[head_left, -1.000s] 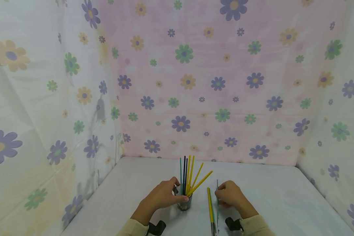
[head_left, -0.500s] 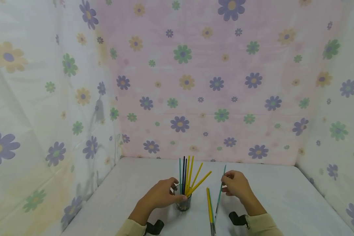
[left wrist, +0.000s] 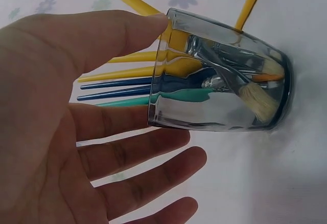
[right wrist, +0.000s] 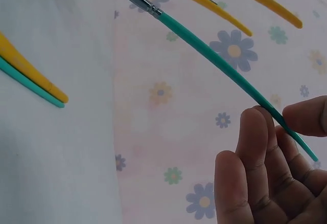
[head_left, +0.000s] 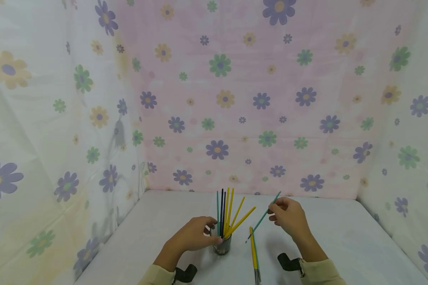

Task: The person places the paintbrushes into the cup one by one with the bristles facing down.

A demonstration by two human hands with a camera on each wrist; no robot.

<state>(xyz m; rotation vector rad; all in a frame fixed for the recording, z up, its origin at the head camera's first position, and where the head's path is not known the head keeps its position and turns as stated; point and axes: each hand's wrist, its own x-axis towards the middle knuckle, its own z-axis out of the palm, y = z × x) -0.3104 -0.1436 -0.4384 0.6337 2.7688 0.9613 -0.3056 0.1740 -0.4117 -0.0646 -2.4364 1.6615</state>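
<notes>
In the head view my left hand (head_left: 189, 239) holds the clear glass (head_left: 222, 250), its thumb and index finger at opposite sides of the rim. The glass stands upright with several paintbrushes (left wrist: 255, 98) in it, bristles down, with yellow, dark blue and teal handles. My right hand (head_left: 290, 217) pinches a teal paintbrush (right wrist: 219, 63) near the handle's end between thumb and fingers. That brush slants, its bristle end pointing down and left toward the glass. Below it, a yellow paintbrush (head_left: 253, 251) and another teal paintbrush (head_left: 256, 253) lie side by side on the table.
The white table (head_left: 328, 233) meets a flowered cloth backdrop (head_left: 242, 79) behind, with similar cloth at both sides. Black wrist mounts (head_left: 289, 262) sit under both wrists. The loose brushes lie between the glass and my right forearm.
My right hand has lifted the teal brush off the table, moving up and slightly right. The brush has tilted, its bristle end swinging left toward the glass. My left hand stays at the glass.
</notes>
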